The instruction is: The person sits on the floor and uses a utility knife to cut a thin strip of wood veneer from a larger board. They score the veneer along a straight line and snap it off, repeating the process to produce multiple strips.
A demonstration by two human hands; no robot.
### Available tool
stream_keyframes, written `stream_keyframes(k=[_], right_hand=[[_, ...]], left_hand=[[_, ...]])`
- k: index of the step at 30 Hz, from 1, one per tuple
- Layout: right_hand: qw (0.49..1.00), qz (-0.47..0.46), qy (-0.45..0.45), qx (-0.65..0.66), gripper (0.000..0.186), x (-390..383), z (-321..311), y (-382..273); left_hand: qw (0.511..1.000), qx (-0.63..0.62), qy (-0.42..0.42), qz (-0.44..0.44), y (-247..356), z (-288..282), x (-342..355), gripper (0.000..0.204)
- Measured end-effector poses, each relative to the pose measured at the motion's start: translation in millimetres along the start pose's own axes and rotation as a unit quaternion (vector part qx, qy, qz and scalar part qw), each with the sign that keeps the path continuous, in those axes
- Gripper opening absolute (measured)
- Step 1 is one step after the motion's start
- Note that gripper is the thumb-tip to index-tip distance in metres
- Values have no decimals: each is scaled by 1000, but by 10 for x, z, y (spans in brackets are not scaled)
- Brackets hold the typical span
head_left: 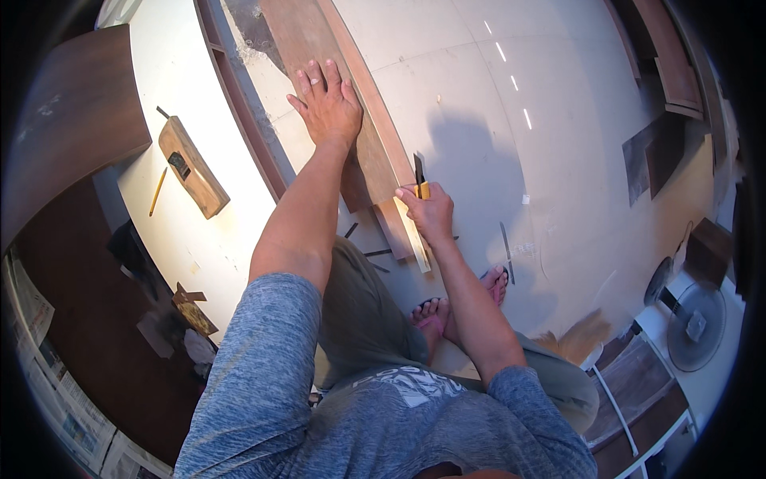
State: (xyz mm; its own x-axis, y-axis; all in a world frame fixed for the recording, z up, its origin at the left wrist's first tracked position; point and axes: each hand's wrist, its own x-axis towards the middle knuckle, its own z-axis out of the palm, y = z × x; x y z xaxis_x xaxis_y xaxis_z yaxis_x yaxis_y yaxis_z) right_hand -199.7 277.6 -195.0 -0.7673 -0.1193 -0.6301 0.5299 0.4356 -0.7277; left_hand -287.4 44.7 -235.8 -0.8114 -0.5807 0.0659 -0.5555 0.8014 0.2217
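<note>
Chisel [419, 172] within right fingers [408, 194].

Bright overhead light, strong fisheye bend toward the rim.
I see the pale floor [558, 160] evenly lit, with small glare streaks on it beyond my soft head-and-shoulder shadow [471, 160]; left of that shadow the picture is sharp, while the rim curves, darkens and vignettes to black.

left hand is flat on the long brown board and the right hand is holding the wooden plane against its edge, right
Not quite. The left hand is flat on the board, but the right hand holds a small dark-bladed tool; the wooden plane lies untouched on the white table, per the head view.
</note>
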Motion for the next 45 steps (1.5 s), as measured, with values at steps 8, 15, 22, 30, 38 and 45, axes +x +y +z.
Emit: stream_keyframes(k=[8,15,22,30,38,45], right_hand=[[999,6,-10,45,35,95,-309,-87],[998,-5,-60,-7,42,469,-467,-819],[998,-42,-37,3,41,877,-238,-873],[994,-30,-98,49,44,1007,-102,-1236],[996,-27,-82,7,46,1163,-34,-1526],[951,-216,-54,-213,53,1788,419,-2218]], left_hand=[[1000,-7,-5,22,4,48,34,58],[995,-90,23,34,-23,48,75,54],[996,-86,19,3,78,-13,70,50],[998,-65,2,-15,88,-11,78,50],[998,-21,-50,-29,120,-127,94,57],[994,-38,-91,-44,121,-189,102,59]])
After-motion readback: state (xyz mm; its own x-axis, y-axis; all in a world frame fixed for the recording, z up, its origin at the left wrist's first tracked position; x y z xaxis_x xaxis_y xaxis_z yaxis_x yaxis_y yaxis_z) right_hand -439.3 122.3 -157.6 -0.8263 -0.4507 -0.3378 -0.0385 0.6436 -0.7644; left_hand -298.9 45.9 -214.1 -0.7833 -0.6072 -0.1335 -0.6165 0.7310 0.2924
